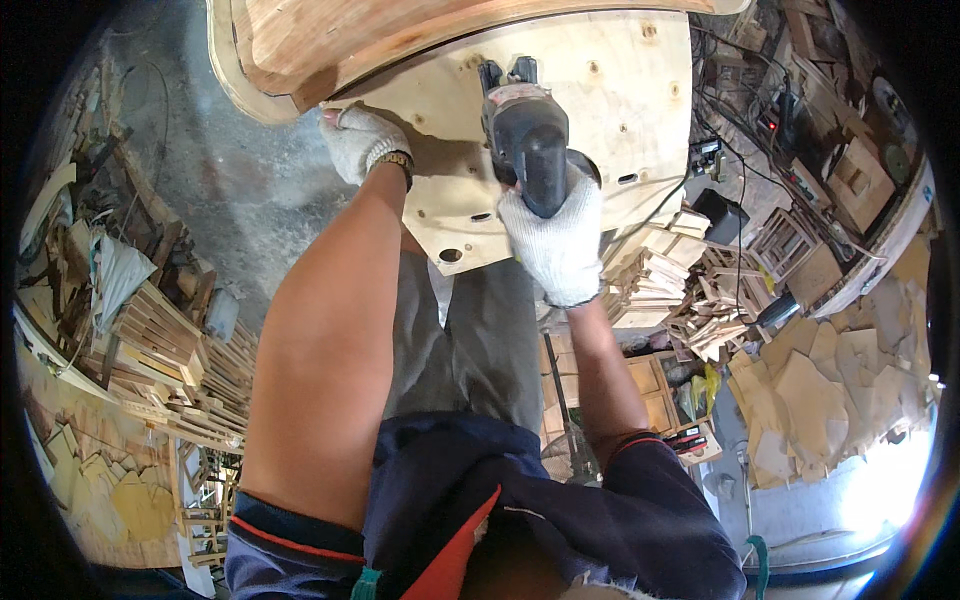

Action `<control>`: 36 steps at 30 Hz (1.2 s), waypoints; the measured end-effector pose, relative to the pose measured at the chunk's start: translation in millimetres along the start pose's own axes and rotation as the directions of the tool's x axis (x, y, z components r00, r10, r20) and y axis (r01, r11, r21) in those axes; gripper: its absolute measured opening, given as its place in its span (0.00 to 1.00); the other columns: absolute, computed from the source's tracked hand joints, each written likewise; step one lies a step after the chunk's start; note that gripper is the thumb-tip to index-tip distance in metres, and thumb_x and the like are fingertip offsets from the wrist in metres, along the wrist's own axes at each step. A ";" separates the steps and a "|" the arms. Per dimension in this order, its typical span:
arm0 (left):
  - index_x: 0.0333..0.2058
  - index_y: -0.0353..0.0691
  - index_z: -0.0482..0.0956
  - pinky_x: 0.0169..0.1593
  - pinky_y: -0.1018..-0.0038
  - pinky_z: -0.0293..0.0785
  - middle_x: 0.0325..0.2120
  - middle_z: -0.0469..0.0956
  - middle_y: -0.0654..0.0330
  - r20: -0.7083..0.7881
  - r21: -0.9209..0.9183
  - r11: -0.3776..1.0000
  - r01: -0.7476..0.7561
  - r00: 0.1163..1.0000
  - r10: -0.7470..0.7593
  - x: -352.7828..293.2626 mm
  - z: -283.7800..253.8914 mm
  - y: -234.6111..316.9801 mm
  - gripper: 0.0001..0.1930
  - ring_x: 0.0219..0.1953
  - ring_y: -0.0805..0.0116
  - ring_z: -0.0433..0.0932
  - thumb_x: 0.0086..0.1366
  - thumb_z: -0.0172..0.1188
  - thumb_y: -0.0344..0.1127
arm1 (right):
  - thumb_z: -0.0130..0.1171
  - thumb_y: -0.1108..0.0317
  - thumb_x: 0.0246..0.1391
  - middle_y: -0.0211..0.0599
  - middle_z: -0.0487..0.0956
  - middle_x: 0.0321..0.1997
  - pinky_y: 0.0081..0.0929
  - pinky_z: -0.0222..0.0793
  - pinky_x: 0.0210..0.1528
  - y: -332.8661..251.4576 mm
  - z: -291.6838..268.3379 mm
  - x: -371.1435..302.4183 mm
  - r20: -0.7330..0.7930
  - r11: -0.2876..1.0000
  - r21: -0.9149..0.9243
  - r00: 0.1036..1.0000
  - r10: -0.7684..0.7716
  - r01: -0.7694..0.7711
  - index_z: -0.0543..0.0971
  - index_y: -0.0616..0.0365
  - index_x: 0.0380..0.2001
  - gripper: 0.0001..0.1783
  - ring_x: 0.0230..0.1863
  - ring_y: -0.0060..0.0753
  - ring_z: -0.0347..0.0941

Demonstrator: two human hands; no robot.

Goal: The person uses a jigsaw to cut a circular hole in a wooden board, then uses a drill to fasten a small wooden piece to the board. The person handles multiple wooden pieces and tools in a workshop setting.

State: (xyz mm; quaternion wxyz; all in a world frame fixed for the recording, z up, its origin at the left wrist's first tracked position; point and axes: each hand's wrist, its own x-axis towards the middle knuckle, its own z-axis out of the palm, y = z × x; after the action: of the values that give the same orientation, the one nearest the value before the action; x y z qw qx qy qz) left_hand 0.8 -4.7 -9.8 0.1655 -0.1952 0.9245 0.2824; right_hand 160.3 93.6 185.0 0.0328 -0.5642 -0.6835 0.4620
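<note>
The black power tool (pixel 540 150) sits in the upper middle of the frame, over a pale plywood panel (pixel 620 100), and we see the right hand (pixel 553 235), in a white knitted glove, closed around its handle. We cannot tell whether the tool's front end touches the panel. Farther left, the left hand (pixel 362 145), also gloved, has its fingers bent at the panel's left edge, near the corner of a curved wooden piece (pixel 400 35) along the top; we cannot tell whether they grip anything. A watch (pixel 397 160) circles the left wrist. Toward its lower corner, the panel has a round hole (pixel 451 255), and we make out a slot (pixel 482 217) just above that. At right of centre we find a heap of wood offcuts (pixel 650 272), with thin sheets (pixel 810 395) farther right; slats (pixel 165 335) fill the left side beside the grey floor (pixel 235 180).
</note>
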 end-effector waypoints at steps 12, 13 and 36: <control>0.52 0.36 0.79 0.49 0.50 0.75 0.44 0.83 0.39 -0.058 0.078 0.994 -0.080 0.995 0.085 -6.5 -0.7 4.4 0.32 0.46 0.34 0.80 0.75 0.35 0.57 | 0.66 0.68 0.40 0.55 0.80 0.28 0.39 0.76 0.37 20.3 -81.5 39.3 0.488 0.924 -0.283 0.868 -0.093 0.258 0.79 0.64 0.37 0.18 0.33 0.55 0.81; 0.52 0.36 0.79 0.49 0.49 0.75 0.43 0.83 0.39 -0.071 0.111 0.990 -0.090 0.993 0.098 -10.1 -3.7 8.9 0.32 0.45 0.34 0.80 0.75 0.35 0.57 | 0.65 0.70 0.42 0.50 0.82 0.27 0.37 0.76 0.36 20.3 -75.6 28.4 0.435 0.946 -0.245 0.896 -0.090 0.214 0.80 0.65 0.37 0.16 0.30 0.49 0.82; 0.53 0.36 0.78 0.52 0.53 0.72 0.45 0.82 0.41 -0.051 -0.079 0.995 -0.059 0.997 0.055 16.0 14.1 -25.6 0.31 0.48 0.36 0.78 0.76 0.35 0.56 | 0.66 0.77 0.47 0.31 0.81 0.27 0.24 0.73 0.34 -27.3 38.9 -20.2 -0.134 0.690 0.578 0.783 0.607 -0.435 0.78 0.61 0.31 0.07 0.30 0.20 0.77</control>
State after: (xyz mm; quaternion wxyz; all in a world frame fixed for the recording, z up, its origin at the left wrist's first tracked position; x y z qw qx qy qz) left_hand 1.3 -20.3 -39.2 0.1266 -0.1823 0.9213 0.3193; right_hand 125.3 56.0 190.6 0.1572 -0.7724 -0.3273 0.5211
